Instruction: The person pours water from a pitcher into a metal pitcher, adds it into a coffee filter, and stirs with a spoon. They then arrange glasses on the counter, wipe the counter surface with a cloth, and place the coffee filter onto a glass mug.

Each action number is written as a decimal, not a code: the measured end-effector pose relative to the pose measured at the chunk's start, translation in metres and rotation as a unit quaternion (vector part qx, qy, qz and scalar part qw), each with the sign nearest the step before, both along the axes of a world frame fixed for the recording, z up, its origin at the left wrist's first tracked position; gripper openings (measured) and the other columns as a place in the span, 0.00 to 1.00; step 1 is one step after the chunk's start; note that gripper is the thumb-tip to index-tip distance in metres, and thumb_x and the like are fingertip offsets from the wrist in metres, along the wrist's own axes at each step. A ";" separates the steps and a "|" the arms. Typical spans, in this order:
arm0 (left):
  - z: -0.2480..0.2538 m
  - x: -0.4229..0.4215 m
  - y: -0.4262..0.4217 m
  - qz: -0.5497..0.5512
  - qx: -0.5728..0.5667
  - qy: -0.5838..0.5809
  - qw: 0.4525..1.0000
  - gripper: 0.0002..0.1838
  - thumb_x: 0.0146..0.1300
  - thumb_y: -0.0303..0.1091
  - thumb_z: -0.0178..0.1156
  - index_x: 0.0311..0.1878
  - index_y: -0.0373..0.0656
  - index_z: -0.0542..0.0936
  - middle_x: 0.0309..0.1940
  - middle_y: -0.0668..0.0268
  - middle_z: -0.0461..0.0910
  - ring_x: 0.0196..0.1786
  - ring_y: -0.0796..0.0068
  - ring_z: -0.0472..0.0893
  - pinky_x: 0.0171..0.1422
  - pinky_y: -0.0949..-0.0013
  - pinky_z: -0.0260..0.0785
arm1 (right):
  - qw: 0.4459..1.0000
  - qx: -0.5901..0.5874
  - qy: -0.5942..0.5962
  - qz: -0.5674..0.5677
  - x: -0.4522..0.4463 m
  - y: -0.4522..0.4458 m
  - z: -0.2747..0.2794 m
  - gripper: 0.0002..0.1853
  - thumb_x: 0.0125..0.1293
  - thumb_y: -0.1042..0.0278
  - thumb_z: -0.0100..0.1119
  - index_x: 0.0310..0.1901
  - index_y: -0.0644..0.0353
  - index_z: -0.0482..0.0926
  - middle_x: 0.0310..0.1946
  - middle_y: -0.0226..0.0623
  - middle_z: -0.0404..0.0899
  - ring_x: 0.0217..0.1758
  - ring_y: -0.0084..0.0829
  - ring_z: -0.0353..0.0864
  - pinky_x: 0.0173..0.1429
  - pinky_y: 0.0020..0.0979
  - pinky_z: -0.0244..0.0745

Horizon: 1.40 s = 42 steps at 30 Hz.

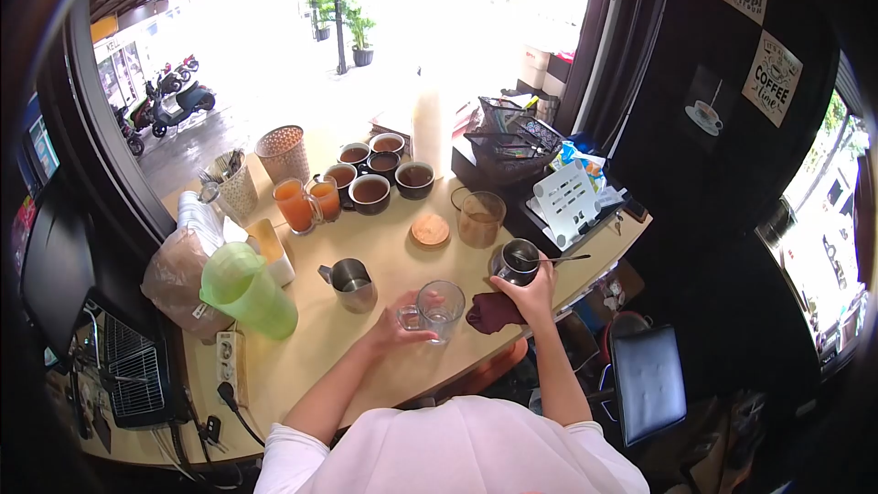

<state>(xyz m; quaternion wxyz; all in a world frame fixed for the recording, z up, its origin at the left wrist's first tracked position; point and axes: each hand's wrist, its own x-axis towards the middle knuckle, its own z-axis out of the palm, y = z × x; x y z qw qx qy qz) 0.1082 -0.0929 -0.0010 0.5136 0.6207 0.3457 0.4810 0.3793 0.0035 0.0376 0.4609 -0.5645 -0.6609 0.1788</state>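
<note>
My left hand (405,322) is closed round the handle side of a clear glass mug (441,311) near the table's front edge; the mug looks empty. My right hand (530,288) grips a dark metal cup (518,261) with a spoon (562,258) lying across its top. Just below that cup is a dark red cloth (494,313). A steel pitcher (353,285) stands left of the glass mug. Behind are a glass jug (480,220) with some brown liquid and a round wooden lid (430,230).
Several cups of brown drink (370,192) stand at the back beside two glass mugs of orange drink (294,206). On the left are a green pitcher (251,293) and a power strip (230,361). A white stand (567,204) and black basket (512,142) occupy the right.
</note>
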 end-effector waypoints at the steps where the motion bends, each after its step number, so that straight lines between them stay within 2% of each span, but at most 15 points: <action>1: 0.001 0.000 -0.001 0.000 -0.001 0.000 1.000 0.41 0.51 0.31 0.76 0.66 0.41 0.64 0.64 0.56 0.73 0.66 0.65 0.74 0.70 0.58 0.67 | 1.000 0.005 -0.001 -0.001 0.000 -0.001 0.000 0.49 0.35 0.48 0.83 0.60 0.59 0.69 0.55 0.43 0.71 0.62 0.47 0.66 0.67 0.46 0.63; 8: 0.001 0.000 -0.001 -0.001 -0.001 0.005 1.000 0.41 0.51 0.31 0.77 0.66 0.40 0.64 0.64 0.55 0.73 0.66 0.64 0.74 0.70 0.58 0.67 | 1.000 0.005 -0.008 -0.014 -0.002 -0.003 0.002 0.48 0.35 0.48 0.83 0.59 0.58 0.69 0.54 0.43 0.71 0.61 0.47 0.67 0.66 0.46 0.63; 14: 0.002 0.001 -0.002 0.013 -0.006 0.009 1.000 0.41 0.49 0.33 0.78 0.65 0.42 0.67 0.63 0.58 0.74 0.66 0.65 0.74 0.70 0.58 0.67 | 1.000 0.000 -0.011 -0.013 -0.004 -0.003 0.001 0.48 0.36 0.48 0.83 0.60 0.58 0.69 0.54 0.43 0.71 0.61 0.47 0.67 0.66 0.45 0.63; 20: 0.000 0.001 -0.002 0.011 0.001 0.013 1.000 0.41 0.50 0.31 0.77 0.66 0.41 0.64 0.64 0.55 0.73 0.66 0.64 0.73 0.70 0.58 0.68 | 0.999 -0.007 -0.026 -0.018 -0.004 -0.002 0.001 0.49 0.36 0.47 0.82 0.61 0.57 0.69 0.55 0.43 0.71 0.62 0.47 0.66 0.67 0.45 0.61; 24: 0.001 0.002 -0.003 0.022 0.013 0.005 1.000 0.38 0.50 0.31 0.76 0.64 0.41 0.68 0.63 0.57 0.74 0.65 0.65 0.74 0.70 0.57 0.67 | 0.999 -0.014 -0.031 -0.016 -0.005 -0.004 0.003 0.50 0.36 0.46 0.82 0.61 0.57 0.69 0.56 0.43 0.71 0.63 0.47 0.65 0.67 0.45 0.61; 28: 0.001 0.002 -0.002 0.024 0.013 0.003 1.000 0.39 0.50 0.31 0.77 0.65 0.40 0.67 0.63 0.57 0.74 0.65 0.65 0.74 0.70 0.58 0.67 | 0.999 -0.007 -0.036 -0.006 -0.009 -0.013 0.020 0.51 0.36 0.44 0.81 0.62 0.56 0.68 0.55 0.42 0.71 0.64 0.46 0.64 0.68 0.47 0.59; 31: -0.003 0.003 -0.001 0.019 0.009 -0.019 1.000 0.41 0.49 0.31 0.77 0.65 0.39 0.67 0.62 0.57 0.74 0.65 0.65 0.74 0.70 0.59 0.68 | 0.999 0.023 -0.037 0.026 -0.014 -0.024 0.043 0.52 0.38 0.41 0.80 0.63 0.56 0.66 0.55 0.41 0.71 0.65 0.45 0.63 0.68 0.48 0.57; 34: -0.009 0.003 0.001 0.016 0.014 -0.029 0.999 0.41 0.49 0.30 0.77 0.66 0.40 0.66 0.63 0.56 0.74 0.65 0.65 0.75 0.70 0.59 0.68 | 0.996 0.054 -0.037 0.057 -0.024 -0.039 0.073 0.50 0.37 0.45 0.82 0.62 0.59 0.67 0.54 0.42 0.72 0.61 0.45 0.66 0.66 0.44 0.62; 36: -0.009 0.003 0.001 0.018 0.017 -0.024 0.999 0.41 0.49 0.30 0.77 0.66 0.40 0.66 0.63 0.56 0.74 0.65 0.65 0.75 0.69 0.59 0.68 | 0.993 0.063 -0.041 0.097 -0.030 -0.049 0.089 0.52 0.36 0.46 0.83 0.63 0.59 0.67 0.54 0.42 0.72 0.61 0.43 0.66 0.66 0.44 0.62; 42: -0.010 0.001 0.002 0.029 0.043 -0.011 0.999 0.41 0.48 0.32 0.79 0.65 0.39 0.67 0.59 0.60 0.76 0.63 0.68 0.76 0.67 0.61 0.69 | 0.976 0.086 -0.052 0.193 -0.052 -0.071 0.109 0.52 0.35 0.48 0.84 0.63 0.57 0.68 0.53 0.40 0.72 0.60 0.41 0.68 0.65 0.43 0.63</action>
